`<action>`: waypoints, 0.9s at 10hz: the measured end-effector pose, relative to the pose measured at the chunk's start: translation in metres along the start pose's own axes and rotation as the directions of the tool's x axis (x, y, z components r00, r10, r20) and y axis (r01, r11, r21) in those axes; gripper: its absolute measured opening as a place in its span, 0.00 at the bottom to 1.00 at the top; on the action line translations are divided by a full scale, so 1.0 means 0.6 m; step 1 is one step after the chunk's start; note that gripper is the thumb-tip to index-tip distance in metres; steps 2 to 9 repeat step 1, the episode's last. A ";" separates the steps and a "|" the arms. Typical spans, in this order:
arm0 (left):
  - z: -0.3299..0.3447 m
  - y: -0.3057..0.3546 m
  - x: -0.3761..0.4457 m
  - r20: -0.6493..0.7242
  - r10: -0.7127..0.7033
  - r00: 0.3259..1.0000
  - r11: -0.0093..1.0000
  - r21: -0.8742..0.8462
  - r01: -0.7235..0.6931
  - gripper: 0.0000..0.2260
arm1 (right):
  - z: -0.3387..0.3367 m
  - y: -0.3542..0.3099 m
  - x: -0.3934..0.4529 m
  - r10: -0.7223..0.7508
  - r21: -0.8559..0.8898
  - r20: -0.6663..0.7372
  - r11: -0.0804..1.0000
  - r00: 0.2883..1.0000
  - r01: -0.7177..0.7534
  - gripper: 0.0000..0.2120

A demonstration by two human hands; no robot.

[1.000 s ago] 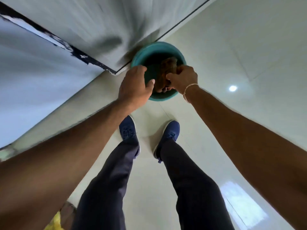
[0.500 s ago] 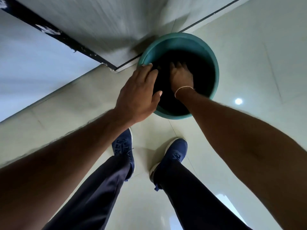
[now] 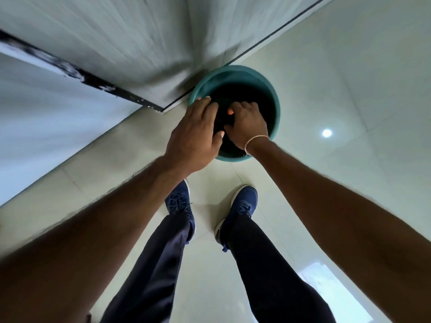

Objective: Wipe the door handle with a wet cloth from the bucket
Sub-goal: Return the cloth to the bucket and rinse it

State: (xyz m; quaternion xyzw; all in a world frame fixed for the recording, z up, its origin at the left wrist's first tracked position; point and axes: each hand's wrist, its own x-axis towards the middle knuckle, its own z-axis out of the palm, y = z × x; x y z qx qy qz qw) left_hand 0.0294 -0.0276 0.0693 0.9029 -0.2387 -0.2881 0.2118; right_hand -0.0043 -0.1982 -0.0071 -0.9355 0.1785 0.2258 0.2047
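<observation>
A teal bucket [image 3: 277, 106] with a dark inside stands on the floor against the foot of a grey door [image 3: 130, 43]. My right hand [image 3: 248, 124] is down inside it, fingers curled around a cloth of which only a small orange bit [image 3: 230, 111] shows. Over the bucket's left rim lies my left hand [image 3: 196, 134], fingers loosely spread and holding nothing, its thumb close to my right hand. The door handle is out of view.
The floor is pale glossy tile [image 3: 349, 78] with a lamp reflection [image 3: 327, 133]. My two feet in blue shoes [image 3: 242, 206] stand just short of the bucket. A wall [image 3: 35, 124] runs along the left, meeting the door at a dark frame edge [image 3: 98, 82].
One second ago both hands held a brownish cloth above the bucket. My right hand then pushed flat into the bucket and has now curled its fingers. The left hand stays at the rim.
</observation>
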 end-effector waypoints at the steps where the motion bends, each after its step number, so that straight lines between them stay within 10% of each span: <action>1: -0.055 0.049 -0.038 -0.015 0.000 1.000 1.000 -0.017 -0.001 0.29 | -0.093 -0.025 -0.073 0.019 0.101 -0.082 0.995 0.996 -0.011 0.21; 9: -0.055 0.049 -0.038 -0.015 0.000 1.000 1.000 -0.017 -0.001 0.29 | -0.093 -0.025 -0.073 0.019 0.101 -0.082 0.995 0.996 -0.011 0.21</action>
